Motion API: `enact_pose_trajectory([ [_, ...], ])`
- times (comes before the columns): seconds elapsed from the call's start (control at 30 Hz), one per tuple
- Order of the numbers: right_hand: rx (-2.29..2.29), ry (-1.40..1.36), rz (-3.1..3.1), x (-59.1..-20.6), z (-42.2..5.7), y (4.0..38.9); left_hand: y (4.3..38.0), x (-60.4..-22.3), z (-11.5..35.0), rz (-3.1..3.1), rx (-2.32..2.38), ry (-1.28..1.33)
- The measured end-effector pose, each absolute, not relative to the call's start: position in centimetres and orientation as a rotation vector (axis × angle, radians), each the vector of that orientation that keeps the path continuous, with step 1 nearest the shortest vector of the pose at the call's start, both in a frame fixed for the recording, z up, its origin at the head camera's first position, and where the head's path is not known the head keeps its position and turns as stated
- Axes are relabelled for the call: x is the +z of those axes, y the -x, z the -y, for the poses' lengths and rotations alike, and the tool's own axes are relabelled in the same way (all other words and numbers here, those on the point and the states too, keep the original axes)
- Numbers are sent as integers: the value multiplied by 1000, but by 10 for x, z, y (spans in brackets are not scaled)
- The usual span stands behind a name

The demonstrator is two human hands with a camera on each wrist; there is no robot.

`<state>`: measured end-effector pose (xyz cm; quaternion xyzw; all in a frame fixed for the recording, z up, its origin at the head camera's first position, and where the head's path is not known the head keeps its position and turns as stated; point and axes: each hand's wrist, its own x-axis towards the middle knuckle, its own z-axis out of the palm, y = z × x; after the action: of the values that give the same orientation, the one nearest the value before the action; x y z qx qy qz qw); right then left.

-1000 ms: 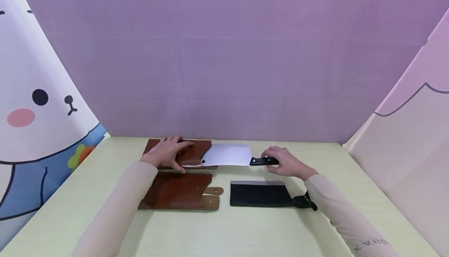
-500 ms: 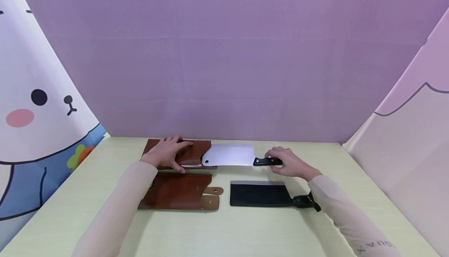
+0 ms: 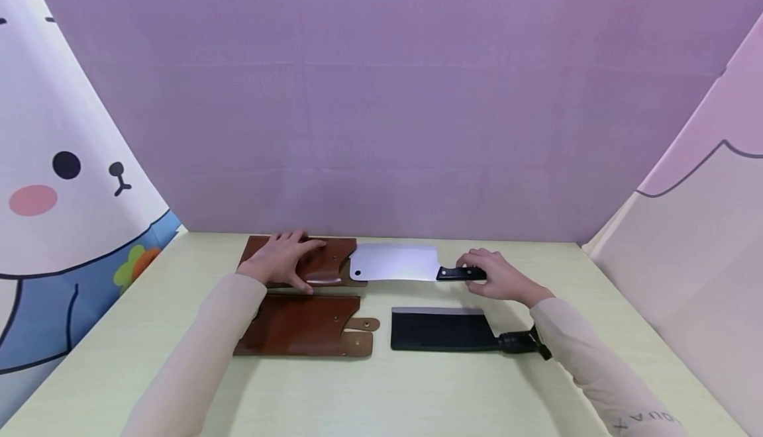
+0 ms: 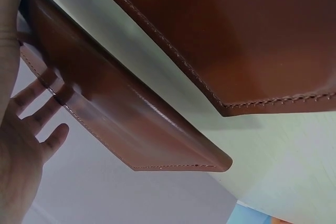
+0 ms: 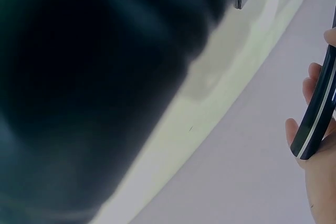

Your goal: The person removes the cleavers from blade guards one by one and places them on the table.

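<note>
My left hand [image 3: 280, 258] lies across the farther brown leather knife sheath [image 3: 330, 255], thumb on the near edge and fingers on the far edge. In the left wrist view the fingertips meet the sheath's stitched edge [image 4: 100, 135]. A cleaver with a broad silver blade [image 3: 393, 261] lies level at the sheath's mouth, its holed end overlapping the notch there. My right hand [image 3: 495, 277] pinches the cleaver's black riveted handle [image 3: 454, 274]; the right wrist view shows fingers round that handle [image 5: 317, 108].
A second brown sheath [image 3: 298, 331] with two snap straps lies nearer me, under the left forearm. To its right is a black cleaver [image 3: 444, 331] with a grey upper edge, its handle by the right sleeve. A purple panel [image 3: 381, 126] rises behind the pale table [image 3: 381, 397].
My right hand has drawn the cleaver to the right, and more of its holed end shows at the sheath's mouth. The left hand has stayed almost in place on the sheath.
</note>
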<state>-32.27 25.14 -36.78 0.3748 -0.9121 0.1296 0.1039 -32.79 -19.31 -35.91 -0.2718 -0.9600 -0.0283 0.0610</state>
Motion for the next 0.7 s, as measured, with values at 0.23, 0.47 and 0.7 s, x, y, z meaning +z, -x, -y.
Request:
enact_pose_trajectory([
  [0.23, 368, -1098, 2678, -369, -257, 323, 328, -360, 194, 2905, -77, 814],
  [0.47, 374, -1058, 2707, -367, -262, 321, 331, -363, 196, 2901, -68, 804],
  [0.7, 376, -1047, 2692, -367, -269, 321, 331, -363, 196, 2901, -63, 799],
])
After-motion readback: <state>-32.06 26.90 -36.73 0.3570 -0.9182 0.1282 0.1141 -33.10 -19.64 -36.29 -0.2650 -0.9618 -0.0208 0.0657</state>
